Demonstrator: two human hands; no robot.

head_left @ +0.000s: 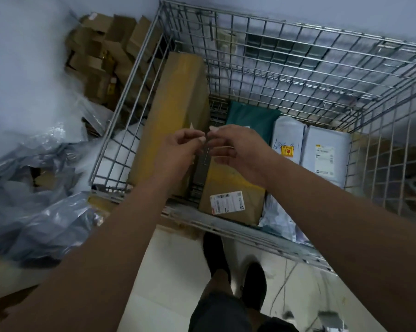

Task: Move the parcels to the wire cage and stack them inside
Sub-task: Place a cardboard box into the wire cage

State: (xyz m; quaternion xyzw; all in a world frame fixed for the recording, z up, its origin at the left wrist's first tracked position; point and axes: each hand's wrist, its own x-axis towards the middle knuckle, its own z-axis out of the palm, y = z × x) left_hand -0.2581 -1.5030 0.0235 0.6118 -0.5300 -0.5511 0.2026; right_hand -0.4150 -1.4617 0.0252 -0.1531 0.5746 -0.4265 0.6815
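**A:** Where are the hands, and what do they hold?

**B:** Both are raised over the near edge of the wire cage [226,224]. The left hand [178,149] and right hand [235,149] meet fingertip to fingertip, each pinched shut on a small pale scrap [213,129], perhaps paper or tape. It is too blurred to name. Neither hand grips a parcel.

**A:** Where are the parcels?

**B:** Inside the cage, below the hands and apart from them. A tall cardboard box [178,104] stands on end against the left wall. A smaller brown box [233,200] with a white label lies near the front, directly under the hands. A green mailer [252,118] sits at the far side; two pale plastic mailers [322,154] stand to the right. Outside, on the left, lies a heap of grey plastic bags [34,207].

**A:** How would they handle?

**B:** My judgement: the boxes look stiff and hold their shape, best taken with both palms on opposite sides. The tall one may tip if nudged. The mailers look soft, light and slick, so grasp across the middle, not a corner. One bears a red fragile-type sticker [287,150]; set it down gently.
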